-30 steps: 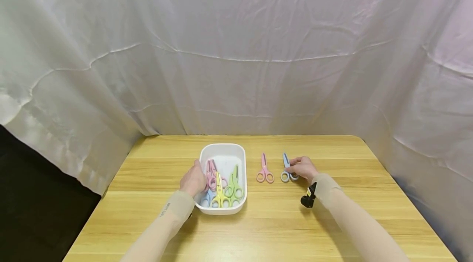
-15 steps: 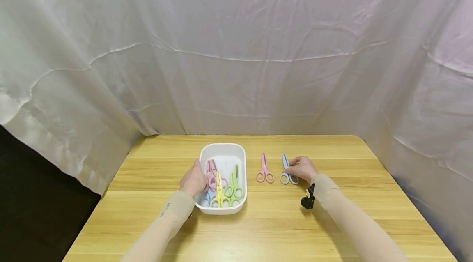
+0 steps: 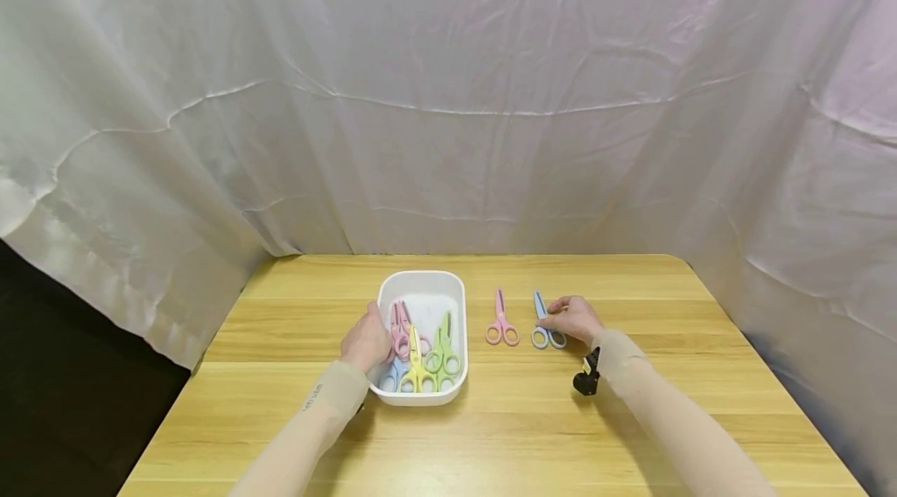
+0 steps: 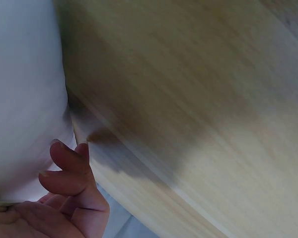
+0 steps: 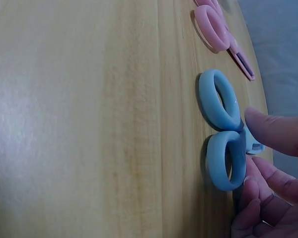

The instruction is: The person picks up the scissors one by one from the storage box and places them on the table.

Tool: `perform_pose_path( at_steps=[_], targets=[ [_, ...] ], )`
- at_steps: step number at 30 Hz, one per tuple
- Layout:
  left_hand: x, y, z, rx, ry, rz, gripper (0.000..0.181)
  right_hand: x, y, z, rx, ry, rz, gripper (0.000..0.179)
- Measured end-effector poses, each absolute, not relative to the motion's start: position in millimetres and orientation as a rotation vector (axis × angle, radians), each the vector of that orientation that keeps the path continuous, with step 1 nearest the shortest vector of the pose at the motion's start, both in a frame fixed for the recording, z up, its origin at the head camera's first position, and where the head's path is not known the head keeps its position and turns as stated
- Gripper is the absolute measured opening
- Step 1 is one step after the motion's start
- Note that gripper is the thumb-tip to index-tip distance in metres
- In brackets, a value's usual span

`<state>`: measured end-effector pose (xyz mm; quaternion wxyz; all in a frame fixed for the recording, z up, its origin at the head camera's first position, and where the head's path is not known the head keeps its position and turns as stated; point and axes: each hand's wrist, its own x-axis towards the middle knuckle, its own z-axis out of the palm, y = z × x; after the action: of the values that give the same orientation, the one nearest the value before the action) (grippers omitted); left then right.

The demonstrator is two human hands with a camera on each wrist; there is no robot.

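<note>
Near their pivot, blue scissors (image 5: 224, 137) seem pinched by the right hand (image 3: 577, 319); the left hand (image 3: 366, 339) grips the white tray (image 3: 433, 303).

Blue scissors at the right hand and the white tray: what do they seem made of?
Blue scissors: likely smooth plastic handles, slightly glossy, judging by thick, rounded loops with faint highlights; blade material unclear.
White tray: probably plastic, smooth and low-gloss, given its rounded corners and even colour.

left hand (image 3: 366, 338) — at bin (image 3: 420, 400) rim | right hand (image 3: 575, 319) — on blue scissors (image 3: 540, 308) | pink scissors (image 3: 501, 320) between, on tabletop (image 3: 518, 435)
</note>
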<state>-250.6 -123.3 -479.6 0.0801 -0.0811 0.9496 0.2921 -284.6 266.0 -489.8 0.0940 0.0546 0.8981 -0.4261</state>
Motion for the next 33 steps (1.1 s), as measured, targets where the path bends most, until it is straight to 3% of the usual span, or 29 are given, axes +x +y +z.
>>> perform_pose_path(
  at_steps=[19,33],
  targets=[
    [-248.6,-122.2,-474.5,-0.226,2.854,0.857,0.075,-286.0,280.6,-489.0,0.011,2.493,-1.349,0.06],
    [-248.3,-123.1,-475.4,-0.219,2.868,0.839,0.071,-284.0,284.2,-486.7,-0.058,2.436,-1.367,0.061]
  ],
)
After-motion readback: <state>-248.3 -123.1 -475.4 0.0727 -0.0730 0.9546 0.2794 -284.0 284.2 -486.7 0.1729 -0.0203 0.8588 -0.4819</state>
